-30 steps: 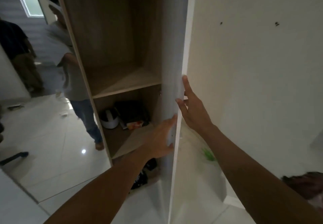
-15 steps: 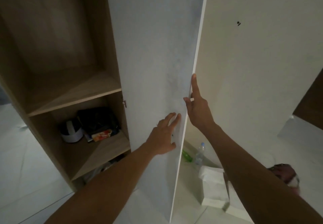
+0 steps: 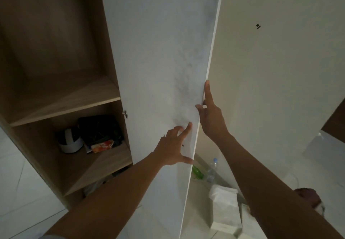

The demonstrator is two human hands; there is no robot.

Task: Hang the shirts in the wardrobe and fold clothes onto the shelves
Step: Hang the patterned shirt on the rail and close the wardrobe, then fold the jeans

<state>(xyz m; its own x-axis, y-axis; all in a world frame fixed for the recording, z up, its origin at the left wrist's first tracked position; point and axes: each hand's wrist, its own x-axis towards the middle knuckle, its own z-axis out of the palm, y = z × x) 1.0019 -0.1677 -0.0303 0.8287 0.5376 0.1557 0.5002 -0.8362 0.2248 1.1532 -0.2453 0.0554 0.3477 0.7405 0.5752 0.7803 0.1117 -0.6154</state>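
Observation:
A tall wooden wardrobe (image 3: 56,61) stands open on the left, with a bare upper shelf (image 3: 63,100). Its white door (image 3: 164,56) swings out toward me in the middle of the view. My left hand (image 3: 173,145) lies flat on the door's inner face, fingers spread. My right hand (image 3: 210,115) holds the door's free edge, index finger stretched up along it. No shirts or other clothes for hanging are in view.
The lower shelf holds a white helmet-like object (image 3: 70,141), a dark bag (image 3: 99,128) and a colourful packet (image 3: 102,145). On the floor by the cream wall (image 3: 280,70) are a green bottle (image 3: 197,172), a clear bottle (image 3: 212,169) and white boxes (image 3: 224,210).
The view has swung right and the door has opened wider. A person seen at the left a second ago is out of frame. Both hands stay on the door.

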